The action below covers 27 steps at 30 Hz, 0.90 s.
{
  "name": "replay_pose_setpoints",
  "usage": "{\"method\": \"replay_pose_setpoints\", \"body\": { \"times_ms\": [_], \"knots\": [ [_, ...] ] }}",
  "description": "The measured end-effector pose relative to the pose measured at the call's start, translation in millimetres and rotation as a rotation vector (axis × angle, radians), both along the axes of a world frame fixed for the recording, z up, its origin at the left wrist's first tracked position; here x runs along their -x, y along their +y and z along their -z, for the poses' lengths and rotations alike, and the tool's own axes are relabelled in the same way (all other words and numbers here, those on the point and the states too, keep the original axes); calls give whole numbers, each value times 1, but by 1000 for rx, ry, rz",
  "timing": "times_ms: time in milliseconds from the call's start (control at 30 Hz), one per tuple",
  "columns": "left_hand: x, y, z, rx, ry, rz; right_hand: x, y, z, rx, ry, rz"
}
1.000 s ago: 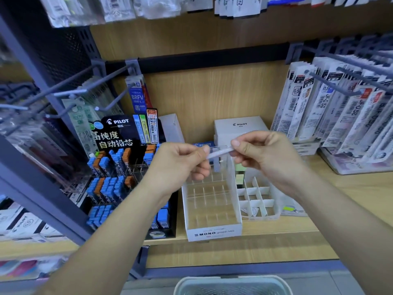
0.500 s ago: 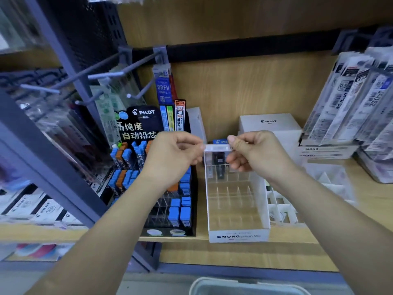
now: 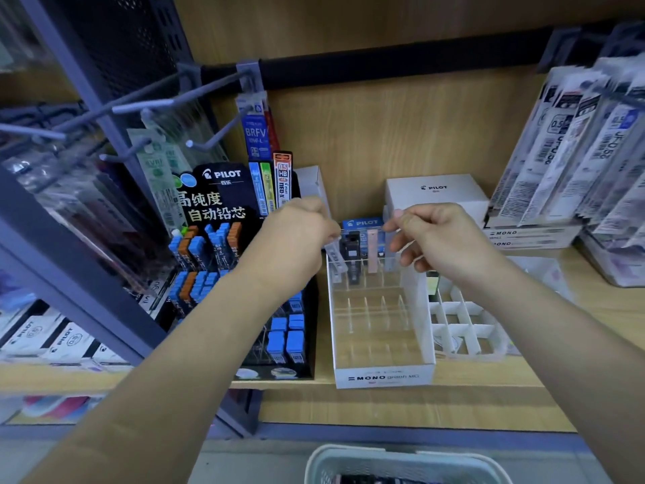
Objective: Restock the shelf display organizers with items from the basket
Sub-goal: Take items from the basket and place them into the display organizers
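Head view: lead rack (image 3: 216, 190) beside clear organizer (image 3: 384, 377)

Two hands, a left hand (image 3: 296, 235) and a right hand (image 3: 439, 239), hover above one MONO organizer (image 3: 384, 377) holding three cases: one clear case (image 3: 335, 262), one black case (image 3: 353, 253), one pink case (image 3: 372, 249). Left of it stands one PILOT display (image 3: 223, 190), right one divided tray (image 3: 464, 330), behind one white box (image 3: 436, 193), below one basket (image 3: 349, 452).

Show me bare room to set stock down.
Free: MONO organizer front rows, white grid tray cells right of it, bare shelf strip before both. Crowded: organizer's back row under left hand and right hand pinching a clear strip, Pilot lead display.
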<state>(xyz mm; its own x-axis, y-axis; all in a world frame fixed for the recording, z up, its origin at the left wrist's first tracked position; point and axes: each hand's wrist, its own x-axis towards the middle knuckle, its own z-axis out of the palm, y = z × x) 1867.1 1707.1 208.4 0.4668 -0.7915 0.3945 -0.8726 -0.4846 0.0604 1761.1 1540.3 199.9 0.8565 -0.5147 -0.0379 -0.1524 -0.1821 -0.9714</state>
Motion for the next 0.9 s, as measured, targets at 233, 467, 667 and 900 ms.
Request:
{"method": "replay_pose_setpoints", "body": {
  "times_ms": [233,467,667,900],
  "knots": [
    [0,-13,-9,-65,36,-17,13,-5,-2,5,16,-35],
    [4,-14,-23,-174,60,-36,25,-4,-8,-32,-13,-41],
    [9,-18,-15,-283,108,-53,33,-2,-4,-30,27,-51],
    [8,-2,-9,-7,146,-36,66,0,12,-127,206,-110]
  ]
}}
